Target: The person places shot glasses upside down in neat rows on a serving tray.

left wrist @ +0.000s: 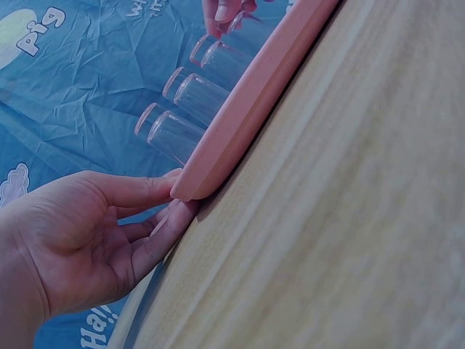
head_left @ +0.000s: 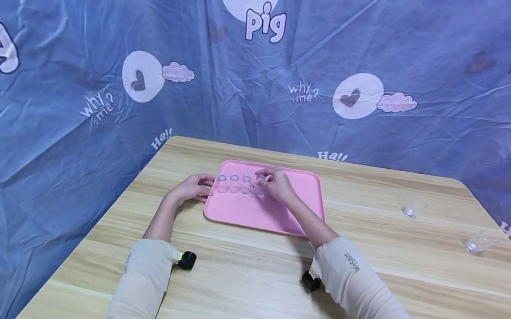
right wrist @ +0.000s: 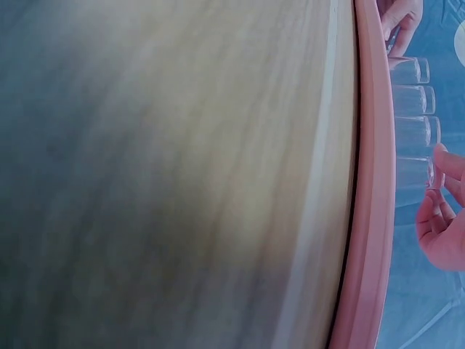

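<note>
Several small clear glasses stand in a row across the pink tray [head_left: 252, 219], their thick bases seemingly uppermost. At the row's right end, my right hand [head_left: 277, 184] pinches the top of one glass [right wrist: 413, 173] between thumb and fingers. That glass touches or nearly touches the tray surface. My left hand [head_left: 192, 188] grips the tray's left rim, thumb on top and fingers against the edge, as the left wrist view shows. Nearest to it is the leftmost glass [left wrist: 176, 136]. Two other glasses are in the row, one [head_left: 234, 183] and another [head_left: 246, 184].
Away to the right on the wooden table [head_left: 241, 274] are two more clear glasses, one farther back [head_left: 414, 208] and one nearer the right edge [head_left: 478, 242]. A blue printed cloth [head_left: 240, 115] hangs behind the table. Each sleeve carries a small black camera.
</note>
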`<state>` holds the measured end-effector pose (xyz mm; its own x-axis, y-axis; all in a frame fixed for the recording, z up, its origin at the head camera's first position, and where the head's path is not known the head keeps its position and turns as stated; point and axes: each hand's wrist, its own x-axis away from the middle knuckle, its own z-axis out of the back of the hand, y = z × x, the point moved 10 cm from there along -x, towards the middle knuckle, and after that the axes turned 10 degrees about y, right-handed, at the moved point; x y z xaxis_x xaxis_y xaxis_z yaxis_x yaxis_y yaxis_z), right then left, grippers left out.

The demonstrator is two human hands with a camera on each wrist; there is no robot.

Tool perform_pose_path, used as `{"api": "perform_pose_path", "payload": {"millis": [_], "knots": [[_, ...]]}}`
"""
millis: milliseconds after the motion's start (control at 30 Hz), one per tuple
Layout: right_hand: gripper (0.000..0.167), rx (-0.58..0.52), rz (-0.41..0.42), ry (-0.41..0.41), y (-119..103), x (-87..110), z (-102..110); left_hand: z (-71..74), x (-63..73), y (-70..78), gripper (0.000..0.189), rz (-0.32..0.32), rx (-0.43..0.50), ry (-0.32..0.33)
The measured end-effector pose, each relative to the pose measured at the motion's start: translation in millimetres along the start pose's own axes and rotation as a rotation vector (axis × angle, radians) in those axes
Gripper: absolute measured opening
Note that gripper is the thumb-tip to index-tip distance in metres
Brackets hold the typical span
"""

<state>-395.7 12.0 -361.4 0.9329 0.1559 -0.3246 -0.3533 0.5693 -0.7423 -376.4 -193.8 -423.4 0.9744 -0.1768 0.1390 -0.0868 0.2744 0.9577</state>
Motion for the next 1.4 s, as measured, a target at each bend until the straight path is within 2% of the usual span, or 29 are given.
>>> {"api": "perform_pose_path", "payload": {"millis": [333, 500, 767, 1033, 1267, 1400], "knots": [[0.025, 0.03, -0.032, -0.025, 1.6, 0.1, -4.8, -0.2, -0.9, -0.3, 0.053, 0.002, 0.003, 0.006], [0.026, 0.039, -0.023, -0.029, 1.4, 0.3, -5.6, -0.5, -0.5, -0.5, 0.053, 0.0, 0.004, 0.002], [0.032, 0.019, -0.047, -0.038, 1.6, 1.6, 2.5, -0.1, -0.4, -1.0, 0.052, 0.005, 0.006, 0.006], [0.037, -0.012, -0.039, -0.006, 2.5, 1.7, 32.0, 0.1, 0.7, -0.1, 0.051, 0.008, 0.0, 0.004], [0.037, -0.017, -0.001, 0.073, 6.3, 9.2, 74.9, 0.0, 2.2, 1.1, 0.052, 0.002, -0.008, -0.001], [0.036, -0.034, -0.012, 0.132, 16.5, 15.0, 102.3, -1.0, 2.0, 1.5, 0.052, -0.001, 0.001, -0.004]]}}
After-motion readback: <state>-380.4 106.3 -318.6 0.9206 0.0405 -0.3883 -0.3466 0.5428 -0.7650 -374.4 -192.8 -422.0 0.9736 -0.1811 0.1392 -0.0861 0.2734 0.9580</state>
